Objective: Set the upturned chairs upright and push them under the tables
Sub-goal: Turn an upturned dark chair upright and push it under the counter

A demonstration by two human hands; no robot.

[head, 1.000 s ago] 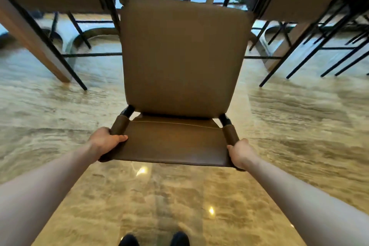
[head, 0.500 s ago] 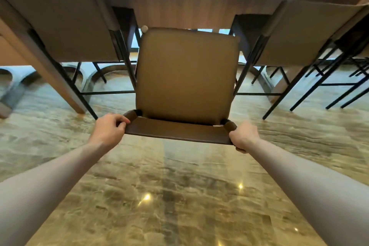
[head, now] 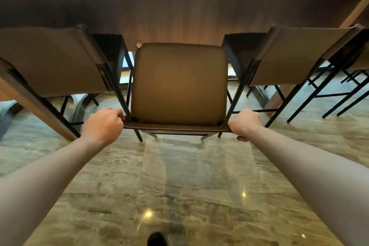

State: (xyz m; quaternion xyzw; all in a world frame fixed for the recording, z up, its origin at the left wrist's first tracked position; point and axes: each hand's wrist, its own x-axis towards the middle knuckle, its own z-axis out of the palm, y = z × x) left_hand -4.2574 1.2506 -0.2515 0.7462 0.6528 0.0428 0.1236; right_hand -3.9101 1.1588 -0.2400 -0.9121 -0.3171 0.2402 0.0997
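Tan leather covers the seat of the middle chair (head: 178,84), which stands upright on the marble floor (head: 189,185) with its front edge at the long wooden tabletop (head: 179,12); the seat is not yet under it. The left hand (head: 102,124) grips the left end of the backrest's top rail, fingers (head: 116,113) curled over it; the right hand (head: 244,124) grips the right end, its fingers wrapped round the rail and mostly hidden behind it. On either side, a left neighbouring chair (head: 54,62) and a right neighbouring chair (head: 295,56) stand tucked in, their backrests close beside the middle seat; the gap between them looks narrow. The step in hand appears to be the push: the chair is already righted and lined up with the slot. The next move likely calls for a straight, even shove from both hands, so the black legs slide square between the neighbours' frames without catching; the polished floor should let them glide, though a skewed push could knock a neighbour. A dark shoe (head: 157,238) shows at the bottom edge.
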